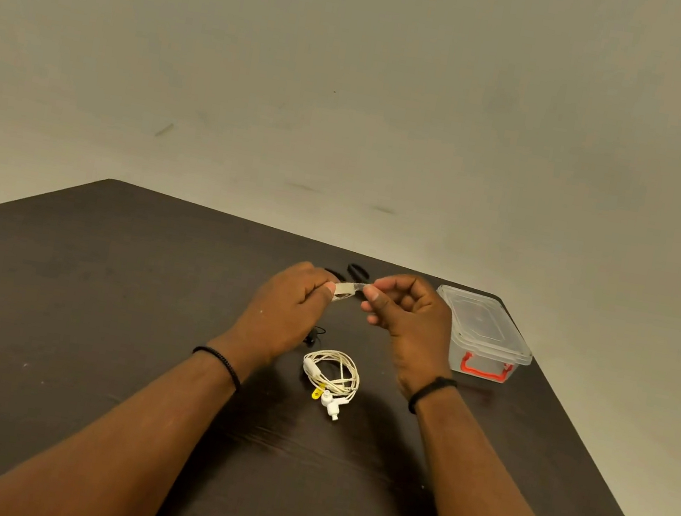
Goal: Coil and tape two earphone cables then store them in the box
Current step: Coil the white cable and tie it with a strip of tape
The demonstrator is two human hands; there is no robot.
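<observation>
A coiled white earphone cable (331, 374) lies on the dark table between my forearms, its plug and a yellow tag at the near side. A black earphone (313, 336) shows partly under my left hand. My left hand (282, 315) grips a roll of clear tape (341, 296), mostly hidden in its fingers. My right hand (406, 312) pinches the free end of a strip of tape (351, 288) stretched between the two hands above the table. A clear plastic box (483, 329) with its lid on and a red latch stands to the right.
Black scissor handles (357, 270) show just behind my hands. The dark table (98, 308) ends at a far edge near the wall and a right edge just past the box. A bare pale wall rises behind.
</observation>
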